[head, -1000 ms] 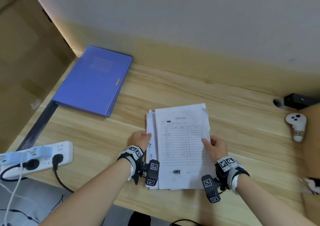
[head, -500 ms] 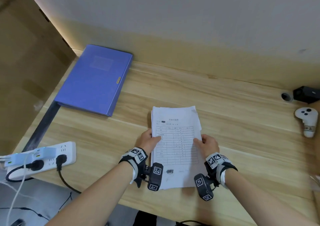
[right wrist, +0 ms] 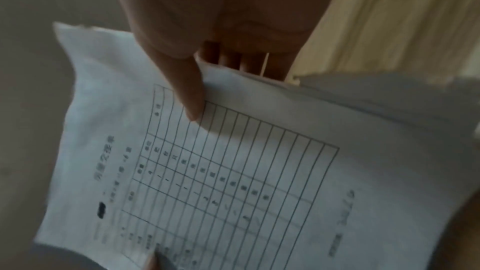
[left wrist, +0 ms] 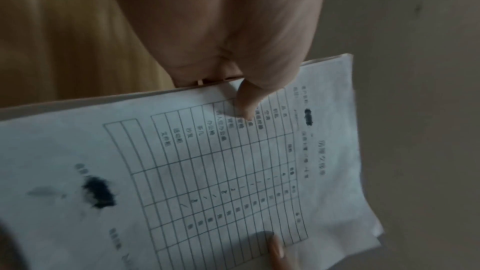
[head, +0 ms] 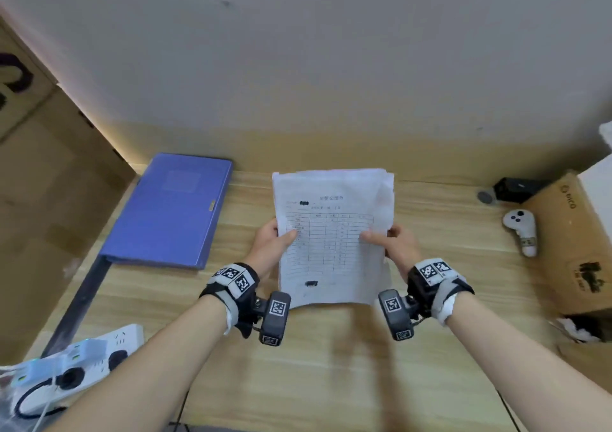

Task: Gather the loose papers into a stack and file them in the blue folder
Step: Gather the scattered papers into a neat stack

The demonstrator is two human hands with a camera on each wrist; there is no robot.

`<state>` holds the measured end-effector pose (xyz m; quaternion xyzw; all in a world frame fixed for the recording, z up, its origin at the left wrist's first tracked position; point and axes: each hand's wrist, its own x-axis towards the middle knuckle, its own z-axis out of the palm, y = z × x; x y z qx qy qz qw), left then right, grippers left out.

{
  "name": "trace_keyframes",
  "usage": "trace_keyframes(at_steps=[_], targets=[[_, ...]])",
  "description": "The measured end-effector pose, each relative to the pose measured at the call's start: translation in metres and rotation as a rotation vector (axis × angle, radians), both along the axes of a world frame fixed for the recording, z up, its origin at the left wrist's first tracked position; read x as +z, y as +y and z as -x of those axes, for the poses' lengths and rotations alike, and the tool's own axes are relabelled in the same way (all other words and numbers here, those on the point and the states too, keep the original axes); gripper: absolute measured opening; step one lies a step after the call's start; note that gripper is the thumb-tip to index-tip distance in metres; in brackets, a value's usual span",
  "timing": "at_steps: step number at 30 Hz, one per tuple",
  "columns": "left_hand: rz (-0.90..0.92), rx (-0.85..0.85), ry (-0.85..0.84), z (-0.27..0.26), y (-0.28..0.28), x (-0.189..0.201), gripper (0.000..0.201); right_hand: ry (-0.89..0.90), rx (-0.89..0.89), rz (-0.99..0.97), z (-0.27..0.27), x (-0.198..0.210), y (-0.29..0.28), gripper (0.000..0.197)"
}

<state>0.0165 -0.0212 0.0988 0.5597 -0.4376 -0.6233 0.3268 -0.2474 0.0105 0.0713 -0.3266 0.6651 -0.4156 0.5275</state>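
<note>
A stack of white papers with a printed table on the top sheet is held upright above the wooden desk. My left hand grips its left edge, thumb on the front, fingers behind. My right hand grips the right edge the same way, thumb on the top sheet. The papers fill both wrist views; their right edges are slightly uneven. The blue folder lies closed on the desk at the back left, apart from the papers.
A white power strip with plugs lies at the front left edge. A white controller, a small black device and a cardboard box are at the right. A cardboard panel stands on the left; the wall is behind.
The papers lay flat on the desk under both hands; now both hands have lifted them upright off the desk as one stack. The view has tilted upward.
</note>
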Motion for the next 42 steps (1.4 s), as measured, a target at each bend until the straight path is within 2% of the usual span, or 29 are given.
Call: trace_keyframes(at_steps=[3, 6, 8, 11, 17, 20, 25, 30, 35, 38, 42], targets=[[0.053, 0.017, 0.121, 0.009, -0.005, 0.031, 0.018, -0.065, -0.073, 0.132, 0.013, 0.031, 0.003, 0.042], [0.103, -0.028, 0.163, 0.014, 0.003, 0.037, 0.023, -0.098, -0.099, 0.175, 0.020, 0.036, 0.022, 0.061], [0.093, -0.093, 0.101, 0.018, 0.014, 0.029, 0.026, -0.041, -0.073, 0.167, 0.019, 0.030, 0.042, 0.057], [0.087, -0.149, 0.026, 0.029, 0.026, 0.012, 0.032, -0.002, -0.054, 0.174, 0.014, 0.019, 0.067, 0.042], [0.134, -0.199, 0.067, 0.045, 0.035, 0.017, 0.037, -0.065, -0.131, 0.313, 0.003, 0.030, 0.081, 0.045], [0.155, -0.200, 0.113, 0.037, 0.034, 0.021, 0.034, -0.084, -0.174, 0.343, 0.002, 0.038, 0.084, 0.039], [0.134, -0.194, 0.083, 0.023, 0.050, 0.005, 0.034, -0.067, -0.164, 0.269, -0.007, 0.027, 0.100, 0.030], [0.149, -0.170, 0.122, 0.029, 0.058, -0.001, 0.031, -0.059, -0.177, 0.342, -0.012, 0.027, 0.099, 0.042], [0.103, -0.154, 0.132, 0.028, 0.059, -0.014, 0.033, -0.047, -0.127, 0.255, -0.011, 0.012, 0.100, 0.055], [0.073, -0.165, 0.097, 0.033, 0.053, -0.018, 0.030, -0.050, -0.166, 0.209, -0.004, 0.012, 0.094, 0.052], [-0.042, -0.177, 0.055, 0.044, 0.034, -0.028, 0.025, -0.038, -0.250, 0.074, 0.014, 0.009, 0.076, 0.038]])
